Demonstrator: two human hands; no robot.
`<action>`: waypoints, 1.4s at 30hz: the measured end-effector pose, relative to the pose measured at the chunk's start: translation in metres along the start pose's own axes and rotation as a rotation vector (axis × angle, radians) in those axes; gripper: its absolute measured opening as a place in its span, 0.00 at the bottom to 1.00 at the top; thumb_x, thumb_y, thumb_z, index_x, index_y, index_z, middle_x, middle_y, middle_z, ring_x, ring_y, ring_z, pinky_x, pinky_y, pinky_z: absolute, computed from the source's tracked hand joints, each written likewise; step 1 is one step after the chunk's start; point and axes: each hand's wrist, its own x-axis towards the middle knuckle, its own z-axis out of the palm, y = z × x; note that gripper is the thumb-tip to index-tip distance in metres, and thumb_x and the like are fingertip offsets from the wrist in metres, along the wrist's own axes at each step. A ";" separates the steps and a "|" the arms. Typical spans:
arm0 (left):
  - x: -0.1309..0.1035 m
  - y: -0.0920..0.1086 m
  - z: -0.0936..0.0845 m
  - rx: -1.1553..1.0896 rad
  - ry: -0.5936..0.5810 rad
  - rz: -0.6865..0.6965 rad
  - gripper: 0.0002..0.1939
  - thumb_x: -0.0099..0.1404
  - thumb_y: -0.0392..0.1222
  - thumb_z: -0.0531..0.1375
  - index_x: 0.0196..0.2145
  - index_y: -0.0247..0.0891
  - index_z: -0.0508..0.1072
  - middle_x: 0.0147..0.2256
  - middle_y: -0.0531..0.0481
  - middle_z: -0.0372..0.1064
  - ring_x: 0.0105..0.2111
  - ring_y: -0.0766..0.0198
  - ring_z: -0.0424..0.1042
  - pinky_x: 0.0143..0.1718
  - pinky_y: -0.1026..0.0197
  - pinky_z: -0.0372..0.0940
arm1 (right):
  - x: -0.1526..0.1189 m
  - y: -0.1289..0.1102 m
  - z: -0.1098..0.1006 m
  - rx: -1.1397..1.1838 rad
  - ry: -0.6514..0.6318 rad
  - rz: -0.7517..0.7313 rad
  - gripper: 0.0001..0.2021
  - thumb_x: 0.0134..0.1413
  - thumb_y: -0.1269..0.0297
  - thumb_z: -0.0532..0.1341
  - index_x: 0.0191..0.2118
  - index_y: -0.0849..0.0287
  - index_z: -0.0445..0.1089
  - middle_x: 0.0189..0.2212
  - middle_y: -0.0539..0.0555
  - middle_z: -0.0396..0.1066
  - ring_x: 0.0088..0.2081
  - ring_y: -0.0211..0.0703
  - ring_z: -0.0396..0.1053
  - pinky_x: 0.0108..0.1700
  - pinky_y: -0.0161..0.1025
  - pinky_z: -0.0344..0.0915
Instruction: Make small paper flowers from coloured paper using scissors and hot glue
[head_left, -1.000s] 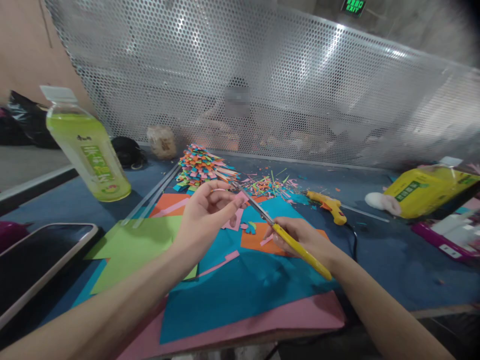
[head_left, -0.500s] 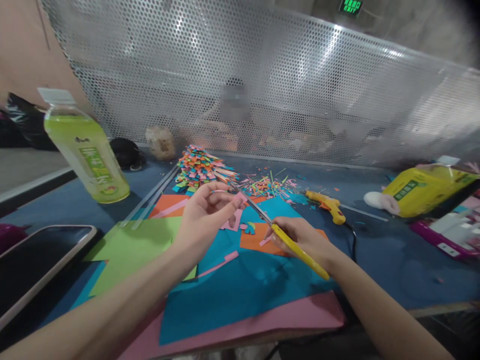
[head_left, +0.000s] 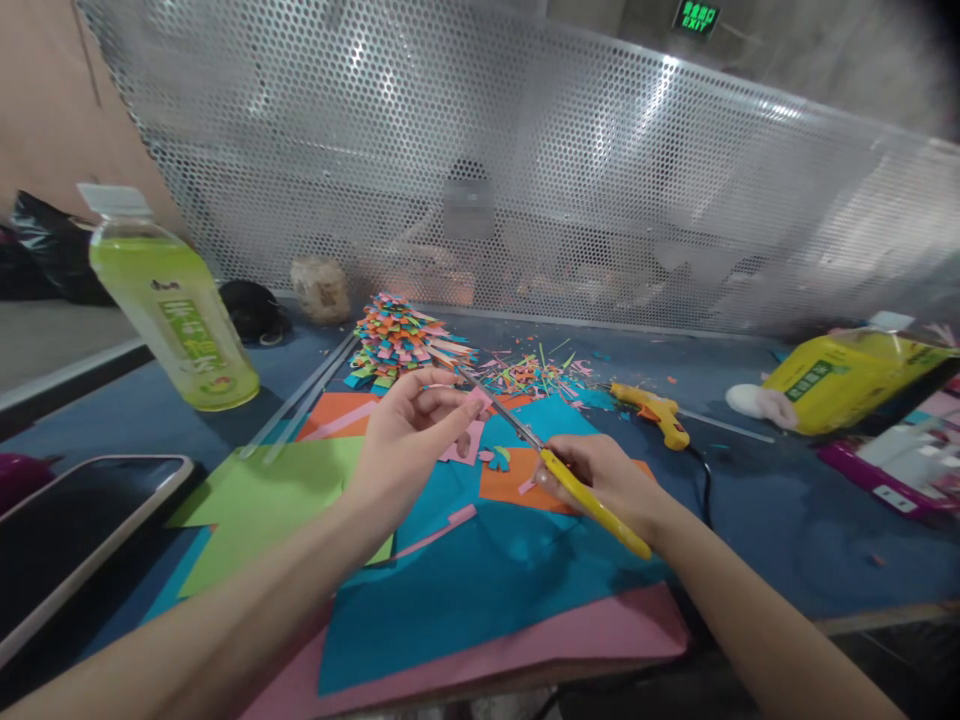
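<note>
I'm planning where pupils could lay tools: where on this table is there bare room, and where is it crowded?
The widest nearly bare stretch of blue tabletop lies between the black cable and purple tray. A smaller patch lies between the bottle and phone. The middle is crowded: paper sheets, held scissors, paper cone, loose clippings.

Scissors (head_left: 570, 485): smooth shiny metal blades, glossy plastic handle.
Pink scrap (head_left: 478, 402): matt paper.
Blue sheet (head_left: 480, 605): smooth matt paper.
Layered cone (head_left: 396, 342): matt paper, rough overall.
Glue gun (head_left: 654, 413): smooth plastic.
Bottle (head_left: 176, 315): clear glossy plastic.
Phone (head_left: 82, 540): glossy screen.
Panel (head_left: 525, 130): perforated metal, bright sheen.
Tabletop (head_left: 795, 535): matt.
</note>
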 end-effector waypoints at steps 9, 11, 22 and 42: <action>0.001 -0.002 0.000 0.005 0.002 -0.027 0.16 0.46 0.35 0.65 0.32 0.36 0.63 0.20 0.57 0.69 0.14 0.74 0.64 0.15 0.70 0.59 | 0.004 0.004 0.002 0.024 0.073 0.006 0.17 0.45 0.53 0.57 0.18 0.60 0.56 0.16 0.45 0.48 0.19 0.30 0.47 0.19 0.29 0.45; 0.002 -0.003 -0.002 0.022 -0.005 -0.036 0.15 0.47 0.36 0.65 0.32 0.36 0.64 0.21 0.57 0.69 0.15 0.73 0.65 0.16 0.70 0.59 | 0.009 0.011 0.001 0.021 0.135 0.075 0.19 0.46 0.49 0.55 0.18 0.60 0.58 0.14 0.45 0.49 0.17 0.30 0.49 0.18 0.30 0.46; 0.013 -0.008 -0.013 0.246 -0.073 -0.077 0.10 0.47 0.39 0.64 0.28 0.34 0.69 0.22 0.53 0.68 0.17 0.72 0.63 0.17 0.68 0.58 | 0.022 0.038 -0.008 -0.484 0.400 0.161 0.23 0.47 0.44 0.50 0.23 0.61 0.64 0.17 0.52 0.63 0.20 0.37 0.58 0.22 0.34 0.49; 0.026 -0.013 -0.036 1.603 -0.650 0.369 0.21 0.59 0.35 0.50 0.51 0.42 0.63 0.40 0.46 0.71 0.43 0.56 0.67 0.42 0.56 0.56 | 0.017 0.032 -0.002 -0.542 0.333 0.210 0.20 0.46 0.48 0.53 0.36 0.59 0.70 0.30 0.57 0.72 0.30 0.45 0.69 0.26 0.34 0.54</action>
